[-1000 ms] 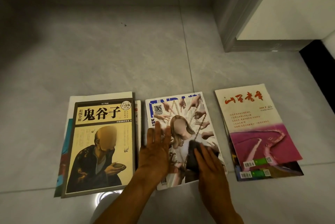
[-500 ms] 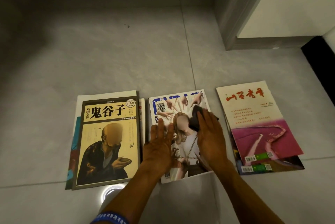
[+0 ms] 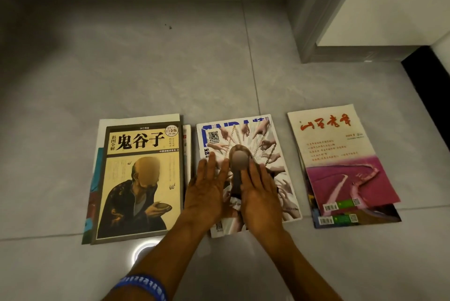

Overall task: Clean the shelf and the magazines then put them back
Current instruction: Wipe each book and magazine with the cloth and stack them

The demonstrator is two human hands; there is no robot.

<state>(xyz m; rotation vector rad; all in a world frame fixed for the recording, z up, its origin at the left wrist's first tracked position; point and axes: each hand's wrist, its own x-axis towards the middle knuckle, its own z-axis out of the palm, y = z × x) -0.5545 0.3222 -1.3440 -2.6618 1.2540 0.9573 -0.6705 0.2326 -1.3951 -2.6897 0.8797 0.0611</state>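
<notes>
1. Left hand (image 3: 207, 193) flat, fingers straight, pinning the middle magazine (image 3: 267, 144) on the floor (image 3: 146, 69); keep pressing.
2. Right hand (image 3: 261, 196) flat, fingers straight, pressing a dark cloth (image 3: 237, 180); sweep toward 12 o'clock.
3. Cover corners, then the pile (image 3: 341, 154) at 3 o'clock.

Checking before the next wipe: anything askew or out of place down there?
The right pile is fanned, its lower copies skewed out beneath the top cover. Dark specks sit on the floor tile behind the magazines. No damage visible.
</notes>
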